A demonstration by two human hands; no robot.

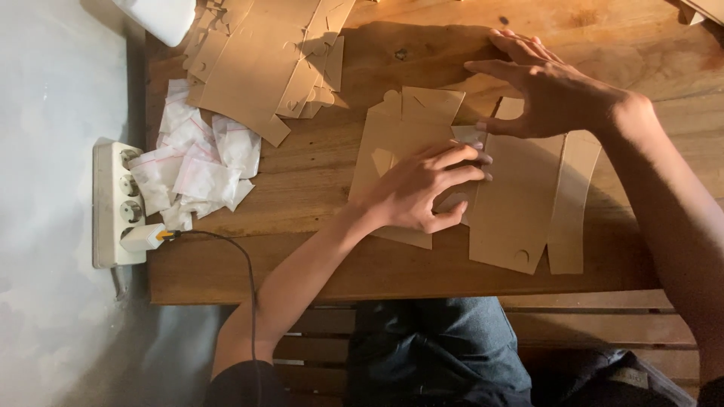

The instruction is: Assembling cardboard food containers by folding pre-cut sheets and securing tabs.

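A wooden worktop (317, 181) with a warm, knotted grain fills my head view, set against a pale grey wall along its left edge, with slatted bench boards and my dark trousers showing below its near edge.

In front of me, towards the middle of the worktop, lies a flat brown cardboard cutout (513, 203), an unfolded box blank with several long panels side by side, creased between them, small tabs at the far end and a round notch near the near edge. Its colour is a plain kraft tan, and one narrow curved panel sits at its right side.

My left hand (422, 188) lies palm down on the left panels of the blank, fingers spread forward and pressing it flat, gripping nothing. My right hand (543, 90) is open too, fingers straight and together, resting on the far end of the blank near the far edge of the worktop.

At the far left corner a stack of similar cardboard blanks (264, 60) is piled loosely. Just beside it, along the left edge, sits a heap of small clear zip bags (196, 166). A white power strip (117, 203) hangs at the left edge, with a plug and dark cable (245, 279) running off it.
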